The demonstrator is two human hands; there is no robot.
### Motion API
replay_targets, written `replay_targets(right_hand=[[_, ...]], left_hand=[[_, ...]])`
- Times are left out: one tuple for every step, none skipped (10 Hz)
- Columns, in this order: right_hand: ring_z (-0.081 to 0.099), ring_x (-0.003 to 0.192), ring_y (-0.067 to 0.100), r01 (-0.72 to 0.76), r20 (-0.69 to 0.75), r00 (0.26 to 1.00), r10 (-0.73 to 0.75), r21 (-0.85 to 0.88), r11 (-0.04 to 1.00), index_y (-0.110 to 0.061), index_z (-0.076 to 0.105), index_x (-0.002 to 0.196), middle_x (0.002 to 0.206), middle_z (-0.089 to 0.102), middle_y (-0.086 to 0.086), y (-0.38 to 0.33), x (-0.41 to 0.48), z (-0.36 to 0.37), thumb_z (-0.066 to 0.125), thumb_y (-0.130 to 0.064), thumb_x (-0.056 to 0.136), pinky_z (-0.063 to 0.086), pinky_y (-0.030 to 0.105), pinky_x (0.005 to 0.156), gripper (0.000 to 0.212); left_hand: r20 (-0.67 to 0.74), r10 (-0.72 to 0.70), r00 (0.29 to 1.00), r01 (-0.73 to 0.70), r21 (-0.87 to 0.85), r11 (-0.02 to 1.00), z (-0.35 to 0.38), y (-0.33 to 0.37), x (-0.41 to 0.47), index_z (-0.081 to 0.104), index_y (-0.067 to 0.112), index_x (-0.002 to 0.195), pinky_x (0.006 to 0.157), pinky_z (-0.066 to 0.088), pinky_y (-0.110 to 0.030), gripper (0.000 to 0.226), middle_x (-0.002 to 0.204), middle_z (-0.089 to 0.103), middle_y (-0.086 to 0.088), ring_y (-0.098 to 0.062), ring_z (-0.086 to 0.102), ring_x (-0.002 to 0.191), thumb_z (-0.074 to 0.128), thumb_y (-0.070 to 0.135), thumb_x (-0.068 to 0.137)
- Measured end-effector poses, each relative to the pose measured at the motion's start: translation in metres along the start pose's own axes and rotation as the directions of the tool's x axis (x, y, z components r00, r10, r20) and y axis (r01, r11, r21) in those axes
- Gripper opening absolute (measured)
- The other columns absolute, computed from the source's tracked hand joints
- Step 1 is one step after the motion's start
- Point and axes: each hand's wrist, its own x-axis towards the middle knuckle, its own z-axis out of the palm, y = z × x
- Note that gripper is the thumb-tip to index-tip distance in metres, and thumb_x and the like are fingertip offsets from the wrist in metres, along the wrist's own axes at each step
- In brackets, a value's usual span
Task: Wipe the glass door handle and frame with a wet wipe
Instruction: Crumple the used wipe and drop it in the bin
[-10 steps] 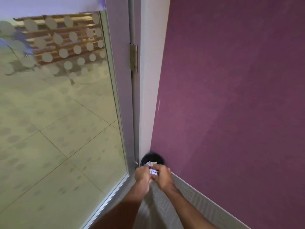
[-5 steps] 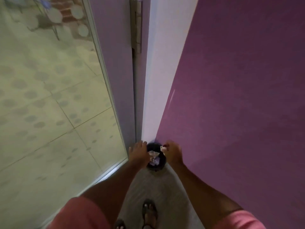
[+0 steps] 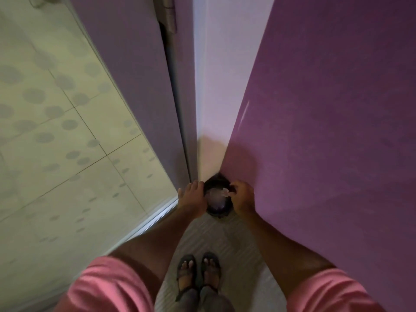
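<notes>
Both hands hover low in the corner over a small black bin (image 3: 219,214). My left hand (image 3: 193,199) rests at the bin's left rim with its fingers spread and nothing in it. My right hand (image 3: 244,197) is at the right rim, its fingertips pinched on a small white scrap (image 3: 225,192) just above the opening. Pale crumpled material (image 3: 215,198) lies inside the bin. The glass door (image 3: 56,131) with grey dots stands at left, and its grey frame (image 3: 139,86) runs down to the floor. The door handle is out of view.
A purple wall (image 3: 326,131) closes off the right side, with a white door jamb (image 3: 211,97) between it and the frame. A hinge (image 3: 167,16) shows at the top. My sandalled feet (image 3: 198,275) stand on pale striped flooring just behind the bin.
The view has tilted down and moved closer to the bin. My hands, together on a small packet a second ago, have parted. The left is now open and only the right holds a white scrap.
</notes>
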Motion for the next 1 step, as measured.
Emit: replay_targets(right_hand=[[0.059,0.112,0.032,0.0,0.005,1.0,0.0,-0.005,1.0,-0.001,0.066,0.116,0.118,0.065,0.019,0.0008,-0.0034,0.0022,0.066,-0.009,0.087,0.046,0.039,0.097,0.03]], left_hand=[[-0.033,0.0,0.999,0.001,0.007,1.0,0.003,-0.001,0.0,0.028,0.015,0.15,0.119,0.015,-0.054,0.052,0.159,0.027,-0.007,-0.026,0.024,0.146,0.039,0.027,0.101]])
